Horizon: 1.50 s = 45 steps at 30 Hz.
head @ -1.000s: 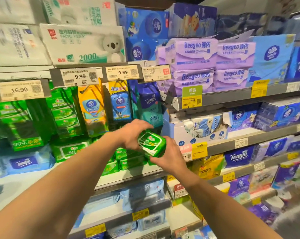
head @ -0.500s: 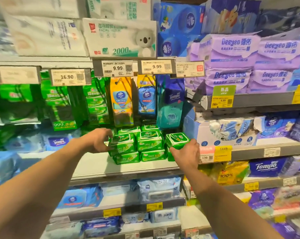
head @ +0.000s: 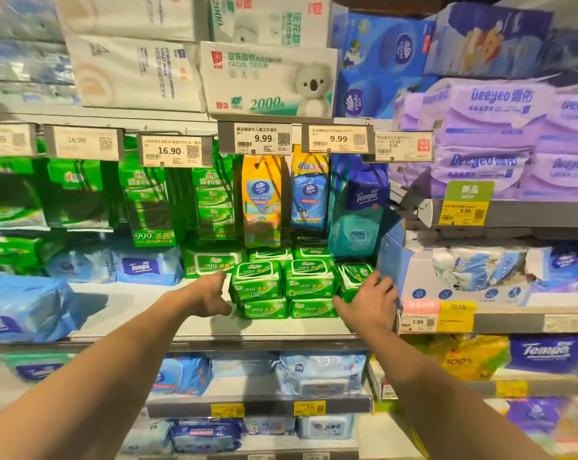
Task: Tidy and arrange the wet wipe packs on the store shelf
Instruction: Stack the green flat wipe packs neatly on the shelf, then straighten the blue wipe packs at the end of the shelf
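Left hand: we are reaching our left hand (head: 211,295) to the left edge of the stacked small green plastic wet wipe packs (head: 282,287), fingers loosely spread, holding nothing; whether it is touching them we cannot tell.
Right hand: our right hand (head: 369,303) is curling its fingers round the rightmost tilted green wet wipe pack (head: 352,277), at the right end of the stack.
Packs: they are sitting in two layers near the front edge of the pale metal store shelf (head: 194,323), under the hanging orange pouch (head: 261,200).
Right boundary: the blue cardboard display box (head: 393,257) is standing just beside the tilted pack.
Open room: bare shelf is showing left of the stack, up to the blue soft Tempo wipe pack (head: 144,267).
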Available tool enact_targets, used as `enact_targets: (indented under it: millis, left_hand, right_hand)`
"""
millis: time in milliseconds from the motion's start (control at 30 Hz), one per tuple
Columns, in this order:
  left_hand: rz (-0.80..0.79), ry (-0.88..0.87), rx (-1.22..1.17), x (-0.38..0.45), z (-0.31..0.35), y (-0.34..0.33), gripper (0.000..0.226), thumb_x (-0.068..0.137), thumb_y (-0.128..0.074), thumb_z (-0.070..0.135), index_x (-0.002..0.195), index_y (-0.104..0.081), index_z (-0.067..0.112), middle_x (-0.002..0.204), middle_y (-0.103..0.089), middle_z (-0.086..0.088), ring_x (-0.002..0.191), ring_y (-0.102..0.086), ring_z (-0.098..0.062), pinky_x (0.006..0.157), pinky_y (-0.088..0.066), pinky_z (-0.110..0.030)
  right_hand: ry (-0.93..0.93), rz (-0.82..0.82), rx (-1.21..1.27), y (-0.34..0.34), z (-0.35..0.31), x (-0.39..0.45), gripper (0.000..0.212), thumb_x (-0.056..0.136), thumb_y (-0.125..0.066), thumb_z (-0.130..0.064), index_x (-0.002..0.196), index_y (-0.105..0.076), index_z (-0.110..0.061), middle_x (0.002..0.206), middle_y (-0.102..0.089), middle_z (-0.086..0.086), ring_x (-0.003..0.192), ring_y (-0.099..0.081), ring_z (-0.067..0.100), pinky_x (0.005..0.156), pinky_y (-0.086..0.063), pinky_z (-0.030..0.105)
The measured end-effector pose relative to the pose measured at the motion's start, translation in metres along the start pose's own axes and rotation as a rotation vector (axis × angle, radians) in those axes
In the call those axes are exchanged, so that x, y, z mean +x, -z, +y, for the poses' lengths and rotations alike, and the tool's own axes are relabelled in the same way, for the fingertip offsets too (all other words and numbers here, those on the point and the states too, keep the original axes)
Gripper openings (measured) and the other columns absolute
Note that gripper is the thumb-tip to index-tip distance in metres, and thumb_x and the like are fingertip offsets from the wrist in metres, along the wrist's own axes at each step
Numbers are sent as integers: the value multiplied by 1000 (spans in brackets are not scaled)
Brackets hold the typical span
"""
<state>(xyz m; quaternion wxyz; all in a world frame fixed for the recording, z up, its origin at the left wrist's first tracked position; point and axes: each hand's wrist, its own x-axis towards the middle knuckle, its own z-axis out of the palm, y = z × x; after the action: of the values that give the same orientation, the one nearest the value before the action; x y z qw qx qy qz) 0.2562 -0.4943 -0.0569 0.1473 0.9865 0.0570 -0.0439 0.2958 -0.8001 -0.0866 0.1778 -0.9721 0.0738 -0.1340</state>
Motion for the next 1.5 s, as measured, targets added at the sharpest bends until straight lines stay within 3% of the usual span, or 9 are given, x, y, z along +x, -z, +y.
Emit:
enact_targets:
  millis: [167,467,633,733,867,1000,1200,1367,1500]
  left_hand:
    - [-2,-34,-51,11,21,-6,33,77,-79,22,98,-54,14,101,-62,-4,91,-57,-22,71,-43,-26]
    - [19,-35,-50,26,41,-9,31,79,-73,16,104,-57,10,96,-60,-3,87,-57,-20,62,-42,-22]
    - [30,-15,-61,16,34,0,46,78,-76,25,116,-58,6,111,-63,-11,100,-60,-27,75,-47,-29]
    - [83,38,-37,2,15,10,58,80,-75,34,122,-51,2,124,-57,-18,114,-56,-35,85,-46,-34]
    - [156,102,-100,-24,-34,23,59,80,-72,31,125,-46,3,128,-53,-20,118,-53,-37,93,-47,-39]
    - [248,179,-134,-56,-103,33,66,81,-70,30,135,-41,4,135,-48,-19,124,-48,-35,101,-43,-40]
    - [374,195,-173,-116,-206,70,63,82,-71,24,139,-47,11,133,-56,-9,118,-56,-28,96,-44,-31]
    - [481,250,-125,-158,-299,114,69,66,-58,54,119,-61,10,108,-64,-8,95,-61,-29,82,-48,-35]
    - [487,291,-103,-170,-360,134,49,76,-71,25,122,-59,11,111,-64,-7,93,-61,-26,83,-45,-30]
  right_hand:
    - [192,-7,-199,3,12,-3,68,90,-59,-50,147,-31,-24,145,-30,12,129,-34,39,107,-37,47]
    - [263,-88,-200,7,11,-1,84,87,-54,-63,153,-19,-26,158,-19,10,143,-17,37,116,-22,50]
    - [342,-22,-189,6,-5,-4,84,88,-46,-66,154,-19,-22,160,-21,9,147,-15,33,118,-15,49]
    - [441,138,-170,4,-23,-2,79,85,-42,-65,142,-46,-11,141,-48,17,132,-40,34,108,-32,49]
    - [470,225,-136,-5,-70,-11,59,80,-51,-61,95,-70,-8,97,-66,16,97,-57,35,88,-39,46]
    - [582,166,-96,-17,-135,-40,43,75,-74,-48,94,-70,-9,95,-67,16,95,-59,36,83,-38,45]
    - [810,4,97,-63,-266,-95,38,78,-71,-44,96,-66,-10,93,-65,13,94,-62,36,79,-49,43]
    - [604,-384,537,-88,-396,-142,32,83,-70,-36,94,-69,-6,91,-69,13,92,-63,31,77,-43,32]
    - [538,-520,603,-103,-464,-157,34,82,-70,-44,68,-51,-20,73,-54,5,73,-50,21,64,-33,29]
